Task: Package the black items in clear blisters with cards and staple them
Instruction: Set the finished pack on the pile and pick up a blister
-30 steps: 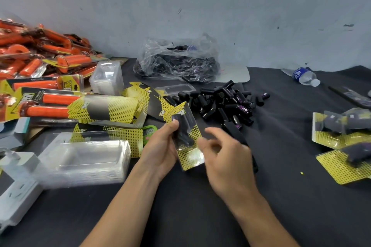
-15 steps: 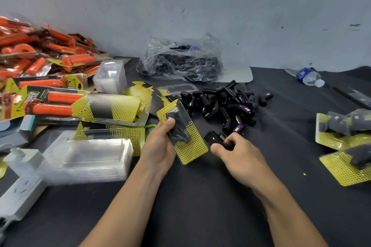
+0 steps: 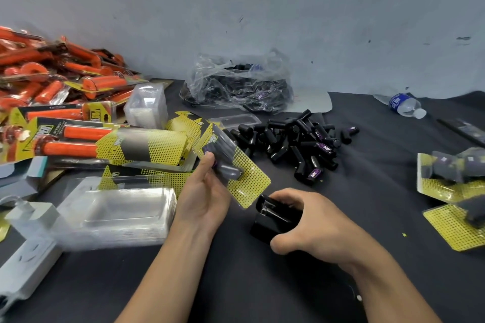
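Observation:
My left hand [image 3: 203,196] holds a blister pack [image 3: 233,165]: a yellow dotted card with a clear blister over a black item, tilted with its lower corner toward the right. My right hand [image 3: 312,220] grips a black stapler [image 3: 275,215] just below and right of that corner, its mouth facing the card. A pile of loose black items [image 3: 296,141] lies on the dark table [image 3: 262,283] behind my hands. Clear empty blisters [image 3: 115,212] are stacked at the left, with loose yellow cards [image 3: 147,144] above them.
Orange-handled packaged goods [image 3: 57,86] are heaped at the far left. A clear plastic bag [image 3: 236,86] of black items sits by the wall. Finished yellow packs [image 3: 451,191] lie at the right edge, a water bottle [image 3: 404,105] behind them. A white power strip [image 3: 23,262] is at lower left.
My right hand left the pack, reached to the table, took up the black stapler and brought it near the card's lower corner. My left hand kept the pack, tilting it.

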Tool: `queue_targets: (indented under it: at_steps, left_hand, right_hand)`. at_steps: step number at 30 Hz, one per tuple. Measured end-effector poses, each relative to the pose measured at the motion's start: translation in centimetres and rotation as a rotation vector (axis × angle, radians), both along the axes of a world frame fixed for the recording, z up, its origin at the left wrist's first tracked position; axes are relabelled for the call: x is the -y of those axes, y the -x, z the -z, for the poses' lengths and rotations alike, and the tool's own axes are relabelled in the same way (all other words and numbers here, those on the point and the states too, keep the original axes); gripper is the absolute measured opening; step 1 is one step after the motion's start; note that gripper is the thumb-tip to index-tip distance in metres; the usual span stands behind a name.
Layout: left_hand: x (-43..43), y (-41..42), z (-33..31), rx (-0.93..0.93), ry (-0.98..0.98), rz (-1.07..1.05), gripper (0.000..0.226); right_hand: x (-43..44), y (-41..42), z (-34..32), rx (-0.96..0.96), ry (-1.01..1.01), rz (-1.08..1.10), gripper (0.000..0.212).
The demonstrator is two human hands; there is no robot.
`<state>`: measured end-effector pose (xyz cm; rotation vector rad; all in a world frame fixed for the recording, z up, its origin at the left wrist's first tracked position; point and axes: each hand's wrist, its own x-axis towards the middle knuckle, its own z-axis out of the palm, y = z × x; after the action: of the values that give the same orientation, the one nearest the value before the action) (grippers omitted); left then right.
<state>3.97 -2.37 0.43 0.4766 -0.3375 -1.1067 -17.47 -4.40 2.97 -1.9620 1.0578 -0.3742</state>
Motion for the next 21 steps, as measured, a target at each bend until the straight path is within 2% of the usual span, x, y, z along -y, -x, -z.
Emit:
queue_targets:
  at_steps: [6, 16, 21]
  left_hand:
    - [-0.5, 0.8, -0.6, 0.029, 0.082, 0.093, 0.034]
    - [-0.8, 1.2, -0.8, 0.062, 0.025, 0.096, 0.032]
    - [-1.0, 1.1, -0.9, 0.070, 0.005, 0.095, 0.036]
  right_hand:
    - [-0.9, -0.7, -0.5, 0.259, -0.153, -0.056, 0.064]
    - [-1.2, -1.7, 0.4, 0.399, -0.181, 0.040, 0.054]
    - [-1.1, -1.9, 0.6, 0.417, -0.189, 0.085, 0.058]
